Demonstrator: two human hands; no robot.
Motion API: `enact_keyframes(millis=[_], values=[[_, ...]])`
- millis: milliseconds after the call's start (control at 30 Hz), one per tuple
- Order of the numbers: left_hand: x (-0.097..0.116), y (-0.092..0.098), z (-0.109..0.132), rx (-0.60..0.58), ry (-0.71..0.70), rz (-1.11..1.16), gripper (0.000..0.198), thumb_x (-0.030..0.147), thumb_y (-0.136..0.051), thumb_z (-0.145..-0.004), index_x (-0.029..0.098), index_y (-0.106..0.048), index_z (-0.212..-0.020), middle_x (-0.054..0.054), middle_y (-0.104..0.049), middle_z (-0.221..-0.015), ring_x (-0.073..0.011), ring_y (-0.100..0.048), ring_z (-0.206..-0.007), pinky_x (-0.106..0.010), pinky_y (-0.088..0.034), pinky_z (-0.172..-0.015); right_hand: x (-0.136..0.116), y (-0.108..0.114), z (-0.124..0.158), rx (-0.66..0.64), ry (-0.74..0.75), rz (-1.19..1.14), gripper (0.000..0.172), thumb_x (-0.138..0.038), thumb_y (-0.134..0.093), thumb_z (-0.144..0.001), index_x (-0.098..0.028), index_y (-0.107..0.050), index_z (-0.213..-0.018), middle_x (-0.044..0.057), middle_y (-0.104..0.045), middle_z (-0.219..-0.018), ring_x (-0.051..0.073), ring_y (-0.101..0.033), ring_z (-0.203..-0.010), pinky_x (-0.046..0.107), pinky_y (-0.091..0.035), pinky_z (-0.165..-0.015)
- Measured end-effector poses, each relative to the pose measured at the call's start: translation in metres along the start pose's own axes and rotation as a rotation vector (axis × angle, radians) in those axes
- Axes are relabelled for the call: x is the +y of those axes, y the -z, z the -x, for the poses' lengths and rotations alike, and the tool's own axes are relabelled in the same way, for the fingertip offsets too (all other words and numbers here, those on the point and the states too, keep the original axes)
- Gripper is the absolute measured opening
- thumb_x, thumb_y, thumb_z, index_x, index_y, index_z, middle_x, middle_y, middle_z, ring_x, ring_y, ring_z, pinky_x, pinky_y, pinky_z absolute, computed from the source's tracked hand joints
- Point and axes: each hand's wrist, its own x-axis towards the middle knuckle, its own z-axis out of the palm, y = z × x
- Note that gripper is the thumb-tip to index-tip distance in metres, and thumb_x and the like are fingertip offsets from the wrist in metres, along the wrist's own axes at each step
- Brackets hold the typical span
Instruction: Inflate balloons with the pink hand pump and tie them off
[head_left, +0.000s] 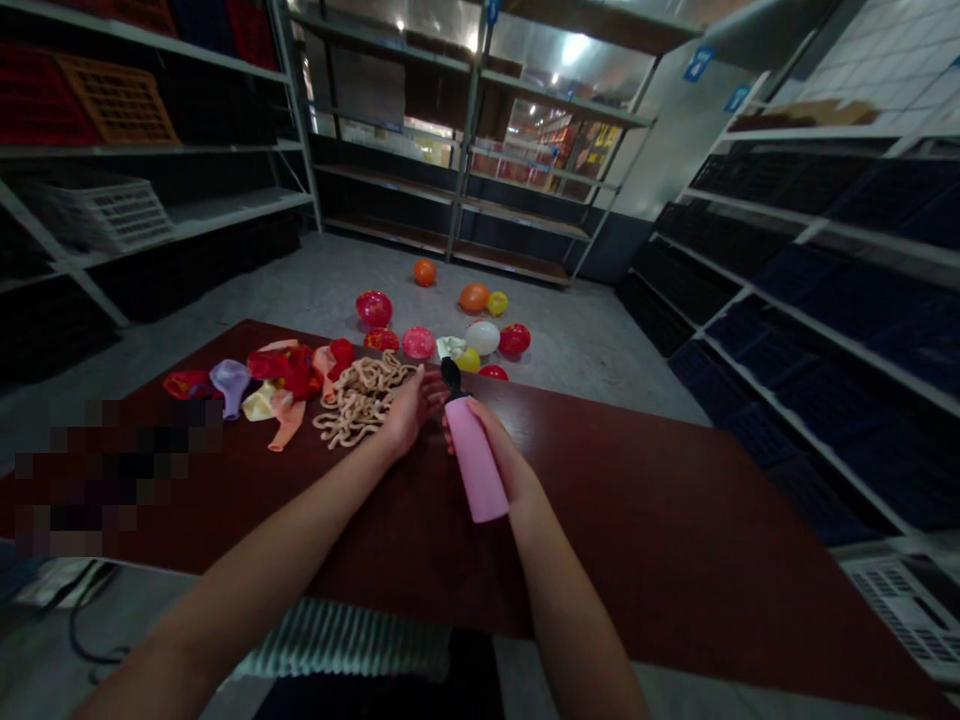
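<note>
My right hand (491, 435) is wrapped around a pink cylinder with a black top (480, 475), held tilted over the dark red-brown table (622, 490). Its black end points away from me; I cannot tell whether it is a bottle or a pump. Just left of that black end, my left hand (415, 408) is open, fingers partly spread, with nothing visible in it. Beside it on the table lies a heap of beige cord (360, 400). Farther left are several limp balloons (289, 370), red, peach, cream and lilac.
Several inflated balloons (482, 338) rest on the grey floor beyond the table. Metal shelving (457, 190) stands at the back. Racks with crates (112, 210) line the left side, and dark bins (832, 330) fill the right. A blurred patch covers the table's left end.
</note>
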Motion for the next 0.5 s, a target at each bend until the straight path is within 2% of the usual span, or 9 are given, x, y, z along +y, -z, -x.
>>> enact_keyframes(millis=[133, 233, 300, 367, 433, 500], values=[[0.031, 0.002, 0.005, -0.108, 0.091, 0.131, 0.055, 0.055, -0.036, -0.106, 0.010, -0.069, -0.109, -0.018, -0.074, -0.107, -0.0251, -0.073, -0.093, -0.032, -0.056, -0.074, -0.004, -0.005, 0.007, -0.143, -0.115, 0.033, 0.043, -0.057, -0.064, -0.089, -0.015, -0.069, -0.096, 0.004, -0.070, -0.078, 0.014, -0.065, -0.062, 0.026, -0.055, -0.057], [0.045, -0.001, 0.011, -0.081, 0.161, 0.270, 0.051, 0.057, -0.047, -0.103, 0.013, -0.071, -0.105, -0.010, -0.073, -0.085, -0.0220, -0.073, -0.081, -0.031, -0.057, -0.070, -0.005, -0.010, 0.011, -0.172, -0.131, 0.084, 0.040, -0.056, -0.066, -0.088, -0.018, -0.068, -0.099, 0.004, -0.071, -0.081, 0.014, -0.064, -0.061, 0.026, -0.055, -0.055], [0.049, -0.003, 0.016, -0.073, 0.220, 0.347, 0.046, 0.058, -0.058, -0.098, 0.014, -0.071, -0.100, -0.001, -0.061, -0.061, -0.0174, -0.067, -0.062, -0.029, -0.056, -0.063, -0.003, -0.013, 0.012, -0.187, -0.125, 0.117, 0.040, -0.055, -0.068, -0.086, -0.020, -0.066, -0.103, 0.003, -0.072, -0.085, 0.014, -0.064, -0.062, 0.026, -0.055, -0.054], [0.052, -0.004, 0.020, -0.105, 0.268, 0.390, 0.045, 0.058, -0.063, -0.095, 0.013, -0.071, -0.095, 0.007, -0.042, -0.046, -0.0126, -0.054, -0.045, -0.026, -0.053, -0.056, -0.002, -0.014, 0.012, -0.190, -0.133, 0.166, 0.041, -0.054, -0.072, -0.084, -0.021, -0.065, -0.107, 0.003, -0.072, -0.086, 0.014, -0.064, -0.064, 0.026, -0.055, -0.055], [0.055, -0.005, 0.024, -0.139, 0.284, 0.399, 0.045, 0.056, -0.064, -0.095, 0.013, -0.071, -0.088, 0.010, -0.029, -0.041, -0.0092, -0.042, -0.037, -0.024, -0.050, -0.053, -0.001, -0.014, 0.012, -0.175, -0.145, 0.229, 0.041, -0.052, -0.073, -0.083, -0.022, -0.064, -0.108, 0.002, -0.072, -0.087, 0.014, -0.065, -0.065, 0.025, -0.055, -0.057], [0.060, -0.004, 0.025, -0.131, 0.258, 0.393, 0.046, 0.054, -0.063, -0.097, 0.013, -0.068, -0.076, 0.010, -0.024, -0.039, -0.0073, -0.034, -0.034, -0.023, -0.046, -0.049, 0.000, -0.014, 0.012, -0.169, -0.150, 0.293, 0.040, -0.051, -0.074, -0.083, -0.021, -0.063, -0.108, 0.002, -0.072, -0.088, 0.013, -0.065, -0.068, 0.024, -0.055, -0.059]])
